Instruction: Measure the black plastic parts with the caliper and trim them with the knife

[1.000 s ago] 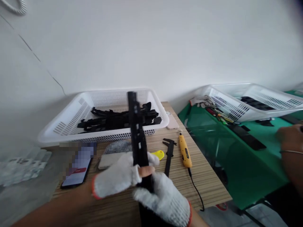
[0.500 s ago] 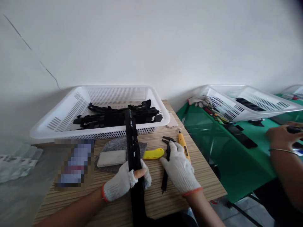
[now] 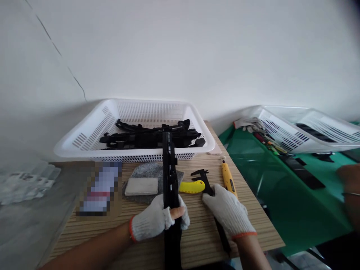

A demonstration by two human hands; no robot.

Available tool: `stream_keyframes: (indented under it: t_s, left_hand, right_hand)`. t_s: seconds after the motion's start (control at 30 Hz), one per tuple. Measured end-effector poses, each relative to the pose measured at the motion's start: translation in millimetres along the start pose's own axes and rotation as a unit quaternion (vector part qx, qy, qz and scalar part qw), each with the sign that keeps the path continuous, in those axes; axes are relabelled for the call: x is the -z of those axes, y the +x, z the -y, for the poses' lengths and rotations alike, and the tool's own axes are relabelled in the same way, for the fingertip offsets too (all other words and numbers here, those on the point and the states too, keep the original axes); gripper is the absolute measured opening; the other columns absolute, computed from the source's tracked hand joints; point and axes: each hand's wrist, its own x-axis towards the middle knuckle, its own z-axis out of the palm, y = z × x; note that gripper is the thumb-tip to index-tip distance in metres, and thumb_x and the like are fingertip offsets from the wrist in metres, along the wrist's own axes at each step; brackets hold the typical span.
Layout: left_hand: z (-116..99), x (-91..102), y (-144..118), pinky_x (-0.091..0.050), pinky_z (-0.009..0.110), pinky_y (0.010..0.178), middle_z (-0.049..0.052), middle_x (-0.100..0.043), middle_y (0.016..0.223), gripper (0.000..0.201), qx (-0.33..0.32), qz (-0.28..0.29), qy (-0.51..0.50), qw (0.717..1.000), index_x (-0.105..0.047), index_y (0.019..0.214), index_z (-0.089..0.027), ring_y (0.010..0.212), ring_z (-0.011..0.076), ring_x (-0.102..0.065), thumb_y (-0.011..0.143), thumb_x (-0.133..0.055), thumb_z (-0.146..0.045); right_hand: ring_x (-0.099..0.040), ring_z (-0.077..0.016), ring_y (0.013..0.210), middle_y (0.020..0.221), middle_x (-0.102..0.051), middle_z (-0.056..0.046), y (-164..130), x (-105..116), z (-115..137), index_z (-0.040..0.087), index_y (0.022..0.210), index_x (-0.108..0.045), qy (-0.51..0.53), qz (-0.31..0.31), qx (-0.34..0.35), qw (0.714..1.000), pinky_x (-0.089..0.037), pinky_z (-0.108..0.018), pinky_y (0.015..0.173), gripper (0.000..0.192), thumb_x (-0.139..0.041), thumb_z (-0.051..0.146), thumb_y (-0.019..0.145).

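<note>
Left hand (image 3: 157, 222) gripping black bar (image 3: 169, 176), upright over table (image 3: 197, 240); right hand (image 3: 227, 213) closed on caliper (image 3: 206, 183), beside yellow knife (image 3: 191, 186).

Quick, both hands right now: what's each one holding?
Left hand: closed around the long black part, held upright over the table.
Right hand: lying on the black caliper; whether it grips it cannot be told.
</note>
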Motion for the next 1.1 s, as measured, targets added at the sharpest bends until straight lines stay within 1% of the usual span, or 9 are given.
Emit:
stream_keyframes:
  t_s: [0.17,0.27,0.37,0.5,0.6,0.67,0.77,0.87,1.1]
  left_hand:
    - [3.8,2.1,0.0,-0.048,0.029,0.056,0.007,-0.069,0.065,0.061,0.010,0.001,0.030,1.000,-0.064,0.068,-0.015,0.057,0.0158,-0.061,0.072,-0.075,-0.075]
    - [5.2,3.6,0.4,-0.050,0.030,0.058,0.008,-0.070,0.065,0.063,0.010,0.004,0.043,0.999,-0.065,0.068,-0.015,0.059,0.0166,-0.062,0.072,-0.073,-0.076]
    - [3.4,3.7,0.1,-0.051,0.030,0.059,0.008,-0.071,0.067,0.063,0.006,0.005,0.047,0.999,-0.067,0.069,-0.014,0.061,0.0172,-0.064,0.072,-0.073,-0.076]
    - [-1.3,1.4,-1.8,-0.052,0.030,0.059,0.009,-0.071,0.067,0.063,0.006,0.000,0.047,0.999,-0.067,0.068,-0.014,0.060,0.0174,-0.064,0.070,-0.074,-0.076]
    - [-1.2,0.1,-2.6,-0.051,0.028,0.055,0.008,-0.070,0.066,0.061,0.012,-0.005,0.031,0.999,-0.066,0.069,-0.014,0.058,0.0164,-0.063,0.070,-0.077,-0.074]
    - [0.9,0.3,-2.4,-0.050,0.027,0.053,0.007,-0.069,0.065,0.058,0.006,-0.004,0.019,1.000,-0.066,0.069,-0.014,0.056,0.0158,-0.063,0.070,-0.078,-0.071]
    - [4.6,1.3,-1.6,-0.050,0.027,0.052,0.006,-0.070,0.064,0.056,0.007,-0.014,0.006,1.000,-0.066,0.068,-0.014,0.055,0.0154,-0.063,0.069,-0.080,-0.068]
    - [6.9,2.2,-1.3,-0.050,0.027,0.052,0.007,-0.070,0.064,0.056,0.016,-0.022,0.010,1.000,-0.067,0.068,-0.014,0.054,0.0155,-0.063,0.069,-0.081,-0.068]
    - [9.8,3.8,-0.9,-0.049,0.027,0.053,0.007,-0.069,0.064,0.056,0.005,-0.019,0.015,1.000,-0.068,0.068,-0.013,0.056,0.0157,-0.063,0.070,-0.080,-0.067]
  right_hand:
    - [-0.074,-0.0320,0.082,0.088,-0.076,-0.012,-15.3,34.7,-29.6,0.029,0.105,-0.069,0.062,-0.074,-0.010,0.995,-0.052,-0.039,0.065,0.041,-0.042,0.057,0.092]
    - [-0.071,-0.0347,0.074,0.084,-0.076,-0.013,-22.1,64.0,-47.4,0.030,0.105,-0.070,0.070,-0.185,-0.029,0.980,-0.050,-0.040,0.058,0.047,-0.046,0.067,0.089]
    - [-0.071,-0.0352,0.085,0.095,-0.076,-0.013,-16.1,85.4,-46.0,0.029,0.114,-0.068,0.086,-0.304,0.112,0.942,-0.052,-0.041,0.066,0.043,-0.049,0.058,0.089]
    - [-0.067,-0.0249,0.074,0.084,-0.073,-0.009,4.7,101.0,-11.6,0.023,0.110,-0.068,0.074,-0.322,0.337,0.882,-0.050,-0.035,0.070,0.039,-0.039,0.046,0.096]
    - [-0.058,-0.0197,0.055,0.060,-0.062,-0.005,18.8,107.9,22.5,0.021,0.081,-0.068,0.036,-0.317,0.384,0.867,-0.042,-0.031,0.058,0.054,-0.026,0.049,0.100]
    - [-0.059,-0.0192,0.055,0.058,-0.062,-0.006,25.8,110.5,43.0,0.020,0.074,-0.068,0.020,-0.335,0.389,0.858,-0.040,-0.031,0.056,0.059,-0.025,0.050,0.100]
    - [-0.068,-0.0219,0.067,0.076,-0.074,-0.009,34.5,111.6,67.6,0.019,0.100,-0.075,0.022,-0.359,0.389,0.848,-0.045,-0.032,0.062,0.050,-0.032,0.043,0.099]
    - [-0.071,-0.0234,0.069,0.085,-0.077,-0.011,43.6,110.0,84.7,0.016,0.129,-0.067,0.010,-0.393,0.376,0.839,-0.048,-0.034,0.064,0.051,-0.034,0.035,0.097]
    - [-0.072,-0.0225,0.073,0.114,-0.075,-0.019,57.0,101.1,106.2,0.010,0.151,-0.045,-0.049,-0.391,0.376,0.839,-0.049,-0.034,0.065,0.058,-0.033,0.030,0.099]
